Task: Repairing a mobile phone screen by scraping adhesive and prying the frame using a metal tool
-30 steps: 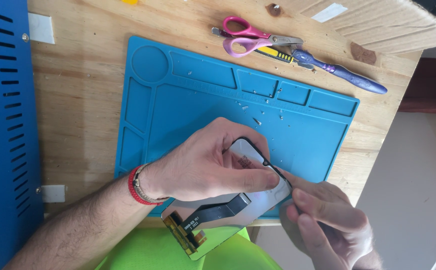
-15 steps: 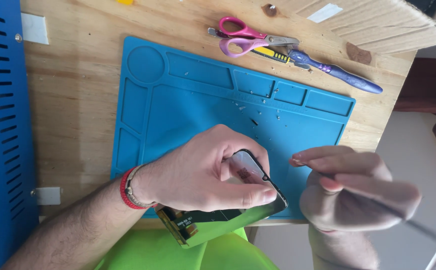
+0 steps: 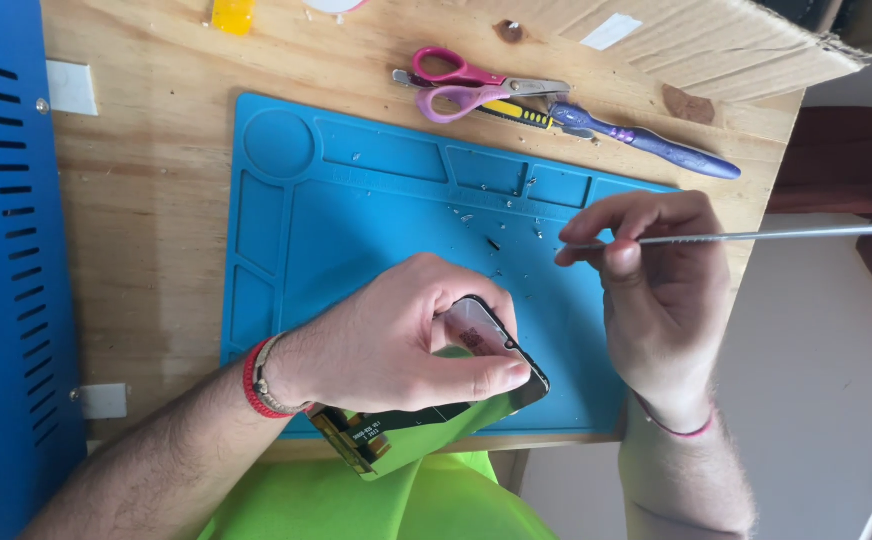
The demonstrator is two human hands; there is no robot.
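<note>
My left hand [image 3: 396, 345] grips a thin phone screen panel [image 3: 476, 330] with a black edge and a flex strip at its lower end, holding it over the near edge of a blue silicone work mat [image 3: 376, 210]. My right hand [image 3: 656, 270] is raised above the mat's right side, to the right of the panel. It pinches a long thin metal rod tool [image 3: 786, 236] that points off to the right. Small screws and bits [image 3: 501, 225] lie scattered on the mat between the hands.
Pink-handled scissors [image 3: 466, 85], a yellow-black tool [image 3: 511, 113] and a purple handled tool [image 3: 656, 145] lie on the wooden table [image 3: 146, 200] beyond the mat. A cardboard box [image 3: 716, 40] sits at the back right. A blue metal case [image 3: 1, 260] stands left. Green cloth [image 3: 426, 495] is below.
My right hand has lifted away from the panel's edge and moved up and right with the metal rod. The left hand still holds the panel, tilted a little.
</note>
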